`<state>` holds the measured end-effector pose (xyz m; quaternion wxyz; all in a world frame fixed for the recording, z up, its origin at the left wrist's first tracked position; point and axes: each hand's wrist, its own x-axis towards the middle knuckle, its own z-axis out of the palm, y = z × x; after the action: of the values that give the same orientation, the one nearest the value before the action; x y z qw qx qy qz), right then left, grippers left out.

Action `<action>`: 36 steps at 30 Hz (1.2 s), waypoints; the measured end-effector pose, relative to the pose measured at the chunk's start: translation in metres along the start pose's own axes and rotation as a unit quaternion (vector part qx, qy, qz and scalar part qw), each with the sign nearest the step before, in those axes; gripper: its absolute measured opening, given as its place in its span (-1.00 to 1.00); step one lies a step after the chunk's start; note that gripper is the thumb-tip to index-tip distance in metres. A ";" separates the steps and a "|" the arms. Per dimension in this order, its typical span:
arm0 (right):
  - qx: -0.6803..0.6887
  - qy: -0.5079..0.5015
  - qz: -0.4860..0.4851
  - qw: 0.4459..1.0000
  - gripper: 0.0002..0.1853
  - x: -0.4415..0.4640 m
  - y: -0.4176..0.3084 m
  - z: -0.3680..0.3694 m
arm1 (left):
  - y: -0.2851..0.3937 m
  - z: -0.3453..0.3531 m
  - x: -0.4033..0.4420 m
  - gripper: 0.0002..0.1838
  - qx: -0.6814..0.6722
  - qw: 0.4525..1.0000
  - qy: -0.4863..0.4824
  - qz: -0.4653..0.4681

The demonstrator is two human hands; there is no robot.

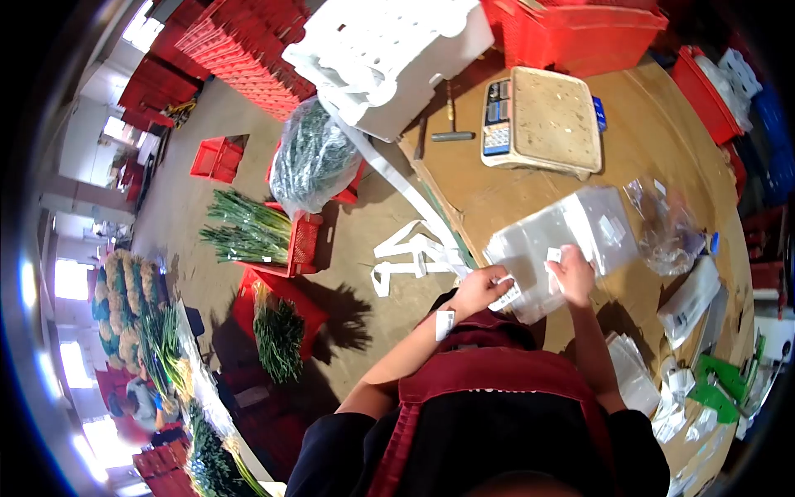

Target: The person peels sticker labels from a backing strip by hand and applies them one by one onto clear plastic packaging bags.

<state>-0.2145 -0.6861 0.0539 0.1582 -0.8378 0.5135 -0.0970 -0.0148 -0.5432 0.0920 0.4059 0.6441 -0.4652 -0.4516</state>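
My left hand (483,290) is closed at the table's near edge, with a printed white label (507,295) showing at its fingers. A white label strip (414,258) runs up to this hand from loose loops beyond the edge. My right hand (573,275) pinches a small white label (553,258) over a stack of clear plastic bags (530,236). The bags lie flat under and beyond both hands. Another white sticker (445,324) is on my left wrist.
A scale (553,120) and a hammer-like tool (452,135) sit farther back. Crumpled plastic (662,224) and a green tool (720,388) lie right. White foam boxes (389,58) and red crates (580,40) stand behind. Leafy bunches (248,224) fill floor crates; a person (145,406) is far left.
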 end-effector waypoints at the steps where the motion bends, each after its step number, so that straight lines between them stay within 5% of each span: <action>1: 0.015 0.008 0.032 0.999 -0.39 0.002 0.005 0.003 | 0.000 0.003 0.002 -0.87 -0.018 0.997 0.023 0.074; 2: 0.057 0.057 -0.008 0.997 -0.38 -0.001 0.009 0.008 | -0.001 0.000 0.002 -0.82 -0.060 0.996 0.005 0.061; 5: 0.110 -0.031 -0.111 0.987 -0.51 -0.017 0.000 0.001 | -0.005 0.000 0.000 -0.80 -0.094 0.993 0.005 0.070; 8: 0.103 0.072 -0.281 0.951 -0.74 -0.025 -0.013 0.002 | 0.006 -0.003 0.000 -0.81 -0.016 0.998 0.010 0.065; 10: 0.100 0.024 -0.172 0.980 -0.84 -0.025 0.001 0.022 | 0.003 0.002 -0.001 -0.81 -0.012 0.999 0.015 0.050; 17: 0.089 0.016 -0.232 0.968 -0.66 -0.038 -0.003 0.011 | -0.007 0.014 0.000 -0.82 0.030 0.990 0.041 0.133; 36: 0.185 0.002 -0.251 0.950 -0.89 -0.027 0.009 0.029 | -0.008 0.018 -0.012 -0.79 0.066 0.992 0.039 0.103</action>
<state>-0.2247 -0.6608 0.0236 0.2796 -0.8954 0.2602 -0.2289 -0.0319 -0.5314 0.0826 0.4251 0.6354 -0.5412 -0.3503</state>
